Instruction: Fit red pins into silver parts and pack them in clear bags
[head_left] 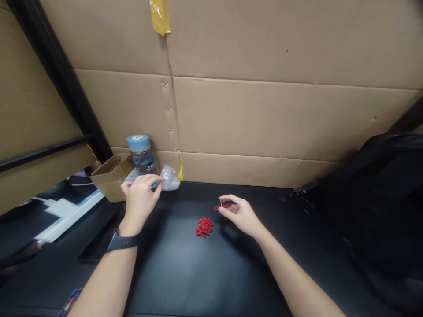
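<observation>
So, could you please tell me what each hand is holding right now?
Left hand: closed on a small blue object.
Right hand: pinching a small red plastic piece.

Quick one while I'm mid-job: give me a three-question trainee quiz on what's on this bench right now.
1. True or false: the pile of small red pieces lies between the two hands on the black tabletop.
2. Which wrist wears the dark watch? A) left B) right
3. Fill in: the right hand pinches a small ____ piece at its fingertips.

Key: 1 true. 2 A, the left hand, which holds a thin blue item near the blue-capped bottle. 3 red.
</observation>
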A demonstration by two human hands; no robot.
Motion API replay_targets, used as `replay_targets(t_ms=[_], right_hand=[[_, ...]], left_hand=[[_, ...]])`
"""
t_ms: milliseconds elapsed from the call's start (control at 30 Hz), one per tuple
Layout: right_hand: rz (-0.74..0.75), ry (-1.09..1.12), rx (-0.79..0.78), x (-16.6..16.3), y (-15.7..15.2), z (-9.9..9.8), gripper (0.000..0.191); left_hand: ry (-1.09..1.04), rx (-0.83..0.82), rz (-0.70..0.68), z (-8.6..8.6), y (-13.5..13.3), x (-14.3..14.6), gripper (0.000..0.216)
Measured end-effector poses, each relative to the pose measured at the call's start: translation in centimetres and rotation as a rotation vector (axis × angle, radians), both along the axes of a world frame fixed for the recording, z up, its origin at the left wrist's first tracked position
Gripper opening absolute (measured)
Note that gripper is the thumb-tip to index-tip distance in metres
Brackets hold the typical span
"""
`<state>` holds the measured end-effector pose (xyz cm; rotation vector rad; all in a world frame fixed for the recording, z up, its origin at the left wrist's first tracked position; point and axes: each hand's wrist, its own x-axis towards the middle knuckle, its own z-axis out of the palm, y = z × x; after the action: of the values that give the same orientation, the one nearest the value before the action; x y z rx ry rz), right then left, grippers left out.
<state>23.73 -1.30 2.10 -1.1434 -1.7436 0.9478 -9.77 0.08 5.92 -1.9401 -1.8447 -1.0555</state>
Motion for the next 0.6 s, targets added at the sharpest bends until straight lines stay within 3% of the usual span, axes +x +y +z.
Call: replay_targets(t_ms=[133, 233, 333, 600], right_hand=[[-0.025, -0.011, 0.045, 0.3, 0.1, 0.3, 0.037], [-0.039, -0.001, 0.080, 0.7, 0.2, 0.5, 0.037], [-0.070, -0.052, 0.152, 1.1, 0.4, 0.6, 0.037], [-0.110, -0.330, 0.317, 1.4, 0.1, 0.6, 0.040]], left_hand=[[-0.119, 0.069, -0.231, -1.2, -0.1, 3.4, 0.021], [-0.040, -0.062, -0.431, -3.3, 0.1, 6.8, 0.028], [0.060, -0.182, -0.579, -4.7, 0.4, 9.2, 0.012], [-0.232, -0.395, -0.747, -5.9, 1.3, 9.9, 0.007]])
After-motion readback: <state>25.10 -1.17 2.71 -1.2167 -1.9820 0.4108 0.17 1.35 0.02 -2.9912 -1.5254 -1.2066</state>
